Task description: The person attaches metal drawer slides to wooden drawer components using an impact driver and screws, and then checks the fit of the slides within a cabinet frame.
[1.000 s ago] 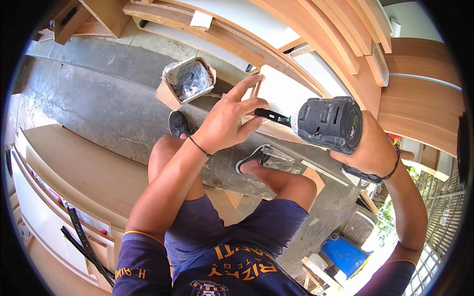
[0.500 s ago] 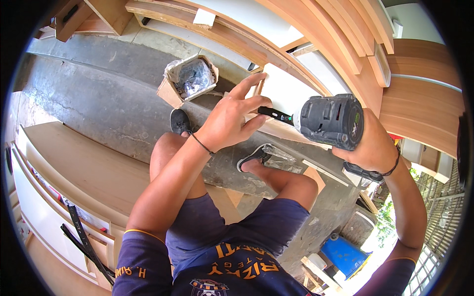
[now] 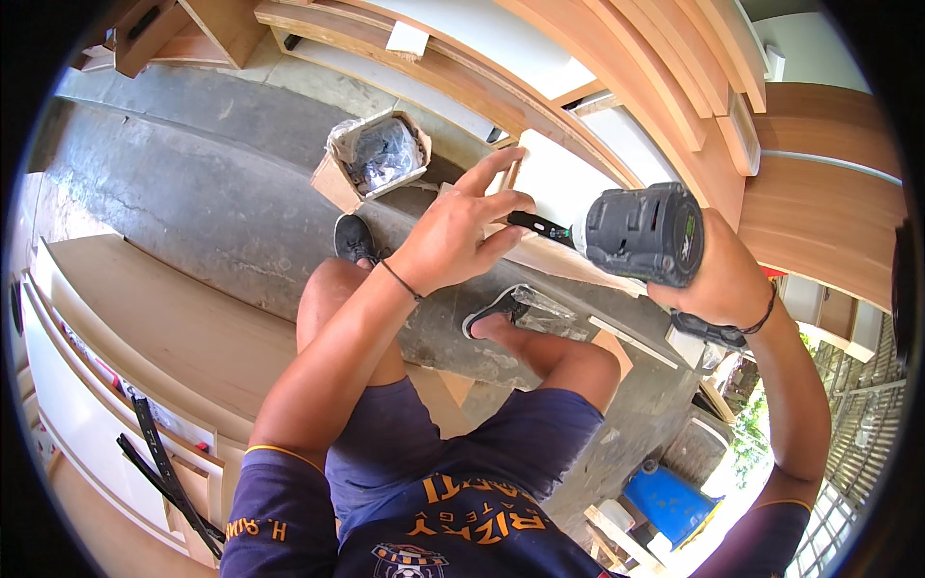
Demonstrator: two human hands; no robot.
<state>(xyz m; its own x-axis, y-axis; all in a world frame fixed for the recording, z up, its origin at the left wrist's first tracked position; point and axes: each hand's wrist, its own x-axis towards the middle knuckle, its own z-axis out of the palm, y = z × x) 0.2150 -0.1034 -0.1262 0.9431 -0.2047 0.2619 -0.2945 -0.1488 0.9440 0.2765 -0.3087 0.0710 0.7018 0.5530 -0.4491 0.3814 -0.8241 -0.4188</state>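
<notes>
My right hand (image 3: 732, 275) is wrapped around the grip of a black cordless drill (image 3: 641, 236). The drill lies sideways, its nose pointing left onto a short black metal drawer slide (image 3: 541, 226). My left hand (image 3: 448, 231) pinches the slide's left end with thumb and fingers, while its index finger reaches over the edge of a white-faced wooden drawer box (image 3: 564, 178). The slide lies along the side of this box. The drill's body hides its bit and part of the slide's right end.
An open cardboard box (image 3: 332, 181) lined with clear plastic stands on the concrete floor (image 3: 193, 164). Stacked wooden panels (image 3: 665, 67) rise beyond the drawer box. Loose black slides (image 3: 159, 462) lie on boards at lower left; a blue container (image 3: 670, 501) is at lower right.
The view has shifted slightly. Both hands keep their grips, and the drill stays at the slide with hardly any visible movement.
</notes>
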